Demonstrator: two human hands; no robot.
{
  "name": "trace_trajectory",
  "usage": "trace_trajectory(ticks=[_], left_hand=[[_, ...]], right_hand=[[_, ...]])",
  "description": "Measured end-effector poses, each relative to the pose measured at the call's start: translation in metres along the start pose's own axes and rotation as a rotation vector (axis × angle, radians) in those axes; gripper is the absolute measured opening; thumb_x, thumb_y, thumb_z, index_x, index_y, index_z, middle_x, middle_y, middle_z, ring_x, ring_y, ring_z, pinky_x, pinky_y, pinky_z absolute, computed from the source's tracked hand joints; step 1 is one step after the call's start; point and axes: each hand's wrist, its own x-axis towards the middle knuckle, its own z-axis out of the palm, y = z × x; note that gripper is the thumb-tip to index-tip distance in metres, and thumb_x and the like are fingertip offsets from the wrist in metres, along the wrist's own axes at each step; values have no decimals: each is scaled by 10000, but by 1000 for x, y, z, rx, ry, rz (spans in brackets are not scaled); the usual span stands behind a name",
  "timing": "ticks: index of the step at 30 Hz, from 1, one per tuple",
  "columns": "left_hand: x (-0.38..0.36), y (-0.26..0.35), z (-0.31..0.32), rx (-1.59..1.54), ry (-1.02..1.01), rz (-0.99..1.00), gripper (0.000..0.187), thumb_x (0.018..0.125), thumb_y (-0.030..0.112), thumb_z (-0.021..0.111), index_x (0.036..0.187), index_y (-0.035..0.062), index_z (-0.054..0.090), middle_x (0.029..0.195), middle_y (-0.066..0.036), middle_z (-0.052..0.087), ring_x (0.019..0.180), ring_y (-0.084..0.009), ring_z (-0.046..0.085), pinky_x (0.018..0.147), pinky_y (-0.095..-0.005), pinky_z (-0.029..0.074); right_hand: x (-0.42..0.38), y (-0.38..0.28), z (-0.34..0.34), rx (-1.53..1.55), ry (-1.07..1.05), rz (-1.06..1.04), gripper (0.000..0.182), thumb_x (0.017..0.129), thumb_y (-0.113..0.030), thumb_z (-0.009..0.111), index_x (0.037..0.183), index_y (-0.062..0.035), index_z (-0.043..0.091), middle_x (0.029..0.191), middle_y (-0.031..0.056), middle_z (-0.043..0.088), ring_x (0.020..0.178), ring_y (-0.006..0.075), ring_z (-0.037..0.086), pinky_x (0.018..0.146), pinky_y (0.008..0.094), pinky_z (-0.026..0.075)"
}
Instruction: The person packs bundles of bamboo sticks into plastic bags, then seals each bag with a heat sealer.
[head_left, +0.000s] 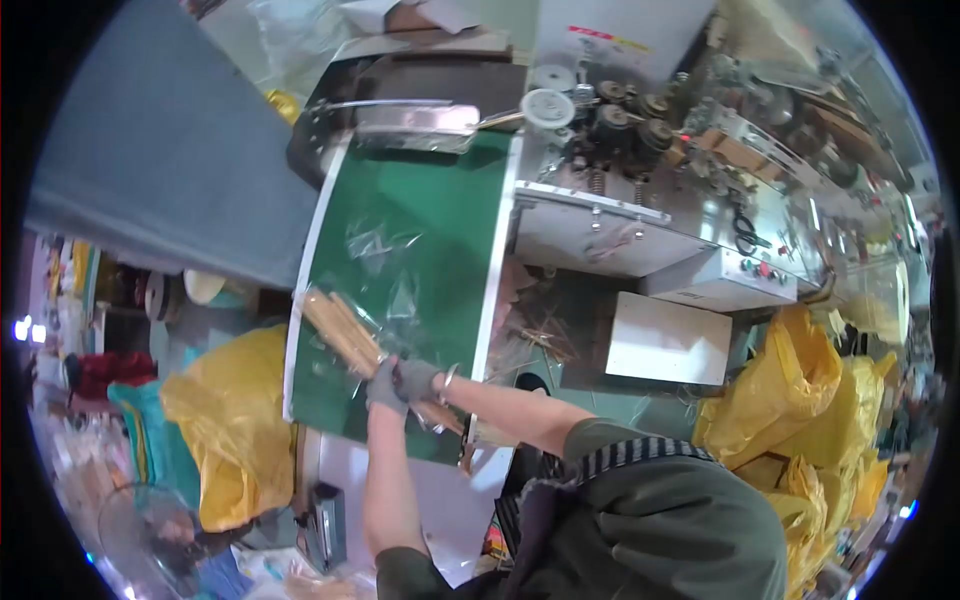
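**Feeding a stick bundle onto the green conveyor belt**

Nearest the camera, both forearms extend from dark green sleeves toward the near end of the belt. Left hand (385, 385), in a grey glove, is closed over the near end of a long bundle of pale wooden sticks in clear plastic wrap (345, 330). Right hand (420, 378), also grey-gloved, is closed on the same bundle just beside the left; finger detail is too small to resolve. The bundle lies diagonally on the flat green conveyor belt with white edges (410, 250), its far end pointing up-left.

Judged step: placing or aligning the bundle on the belt. The next move calls for squaring it to the belt's travel, then releasing both grips.

Further along lies a loose sheet of clear film (385, 245). Beyond stands the grey metal packing machine with rollers (620, 130). Yellow plastic sacks (800, 390) stand at right.
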Motion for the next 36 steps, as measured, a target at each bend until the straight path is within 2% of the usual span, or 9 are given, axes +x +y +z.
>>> trace_trajectory(ticks=[3, 9, 16, 20, 23, 26, 28, 33, 36], left_hand=[[-22, -8, 37, 131, 161, 110, 353, 777, 173, 634, 1085, 37, 525, 973, -118, 593, 862, -248, 586, 713, -392, 503], [-31, 4, 38, 173, 325, 92, 395, 672, 152, 720, 1003, 4, 565, 897, -70, 581, 751, -174, 556, 669, -303, 459], [-127, 39, 86, -21, 79, 900, 362, 737, 95, 673, 1047, -5, 517, 887, -48, 573, 764, -134, 550, 675, -274, 471], [-181, 52, 98, 176, 56, 1123, 416, 728, 116, 689, 1083, -12, 514, 944, -59, 586, 844, -119, 559, 729, -255, 468], [-187, 44, 91, 209, -24, 1123, 571, 686, 112, 714, 1179, 14, 445, 1036, -74, 557, 898, -137, 553, 770, -275, 469], [-184, 44, 79, 601, 79, 1216, 634, 644, 123, 738, 1194, 36, 433, 1067, -65, 547, 943, -180, 543, 837, -316, 442], [-192, 44, 76, 885, 145, 1329, 557, 654, 120, 735, 1144, 38, 483, 1038, -54, 562, 935, -178, 541, 840, -312, 434], [-183, 24, 67, 1022, 114, 1402, 661, 628, 203, 760, 1167, 39, 413, 1073, -82, 521, 986, -215, 529, 858, -313, 419], [-183, 24, 72, 882, 44, 1389, 521, 650, 243, 743, 1075, 41, 520, 1094, -98, 525, 1023, -255, 509, 883, -356, 398]], right_hand=[[6, 20, 4, -232, -74, -185, 358, 701, -236, 543, 908, 51, 596, 803, 240, 621, 767, 339, 625, 677, 405, 491], [16, 5, -8, 20, -188, -31, 366, 711, -213, 537, 1024, -23, 552, 867, 225, 613, 849, 362, 588, 746, 411, 462], [-16, -54, -36, 70, 373, -508, 496, 720, -95, 533, 1190, -49, 380, 981, 223, 511, 922, 423, 495, 750, 446, 440], [-46, -95, -87, 129, 171, -559, 625, 671, -104, 592, 1245, -46, 351, 1090, 231, 485, 961, 378, 516, 772, 411, 450], [-50, -95, -110, 155, 50, -607, 745, 621, -121, 630, 1297, -70, 318, 1136, 198, 503, 931, 332, 569, 786, 371, 462], [-51, -94, -116, 7, -138, -301, 740, 607, -129, 622, 1289, -58, 343, 1127, 168, 517, 924, 337, 567, 803, 350, 454], [-65, -104, -125, 57, -157, -341, 707, 617, -163, 649, 1263, -58, 383, 1135, 162, 513, 969, 332, 544, 818, 352, 444], [-38, -51, -69, 59, 151, -825, 582, 658, -236, 695, 1172, -67, 480, 1121, 147, 520, 1024, 329, 509, 848, 385, 424], [-28, -13, -37, 428, 76, -583, 538, 683, -257, 692, 1147, -66, 499, 1109, 141, 529, 1014, 336, 513, 855, 400, 421]])
